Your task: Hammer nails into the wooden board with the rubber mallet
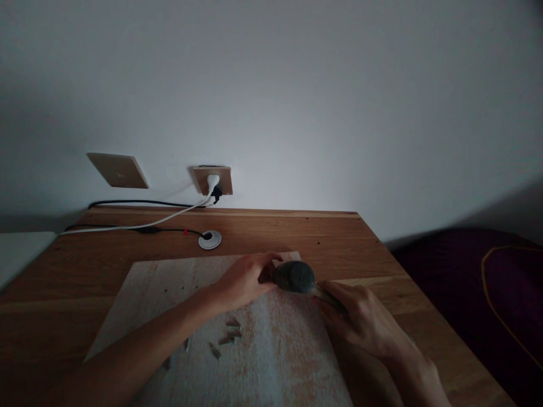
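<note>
My right hand (365, 319) is wrapped round the light handle of a mallet (294, 276) with a dark, rounded head. The mallet head is over the far right part of a pale, worn-looking wooden board (280, 362). Just left of the head, my left hand (248, 280) reaches across the board, its thumb and fingers bent together in a pinch. Whatever sits between those fingertips is hidden behind the mallet head. Several small metal pieces (215, 350) lie loose on the board below my left wrist. A few small dark holes show on the board's left side.
The board lies on a brown wooden tabletop (339, 249) against a white wall. A white cable (169, 216) and black cables run to a wall socket (227, 180); one passes into a round cable grommet (209, 239). Dark purple fabric (458, 282) is at the right.
</note>
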Tool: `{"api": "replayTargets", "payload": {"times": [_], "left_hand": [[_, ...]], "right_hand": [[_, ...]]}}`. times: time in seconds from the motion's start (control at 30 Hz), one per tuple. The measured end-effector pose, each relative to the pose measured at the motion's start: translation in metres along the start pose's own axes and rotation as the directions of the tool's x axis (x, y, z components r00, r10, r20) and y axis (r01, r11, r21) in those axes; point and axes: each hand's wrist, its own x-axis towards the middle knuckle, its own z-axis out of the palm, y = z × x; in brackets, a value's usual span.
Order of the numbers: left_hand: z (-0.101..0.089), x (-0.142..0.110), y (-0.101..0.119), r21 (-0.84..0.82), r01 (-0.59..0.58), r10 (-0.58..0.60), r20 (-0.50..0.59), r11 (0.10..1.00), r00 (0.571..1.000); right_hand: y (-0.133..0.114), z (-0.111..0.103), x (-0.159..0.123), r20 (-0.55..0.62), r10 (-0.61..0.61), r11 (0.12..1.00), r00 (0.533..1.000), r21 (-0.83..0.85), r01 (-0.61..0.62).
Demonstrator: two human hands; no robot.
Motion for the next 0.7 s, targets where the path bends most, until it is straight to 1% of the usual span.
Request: {"api": "replayTargets", "payload": {"times": [0.17, 0.27, 0.5, 0.7], "left_hand": [[0.0008, 0.0000, 0.0008, 0.002, 0.017, -0.017, -0.001, 1.000, 1.000], [0.0010, 0.0003, 0.0008, -0.016, 0.000, 0.000, 0.004, 1.000, 1.000], [0.0005, 0.0008, 0.0015, -0.067, -0.027, 0.026, -0.007, 0.997, 1.000], [0.0006, 0.0007, 0.0007, -0.061, -0.010, 0.010, 0.000, 0.998, 1.000]], "right_hand": [[0.0000, -0.0004, -0.0009, 0.014, 0.035, 0.999, 0.999, 0.020, -0.035], [0.0007, 0.0008, -0.0010, 0.011, 0.041, 0.999, 0.999, 0.022, -0.041], [0.0027, 0.0033, -0.0018, 0.005, 0.044, 0.999, 0.999, 0.001, -0.044], [0.0011, 0.0023, 0.0013, -0.031, 0.015, 0.999, 0.999, -0.027, -0.016]]}}
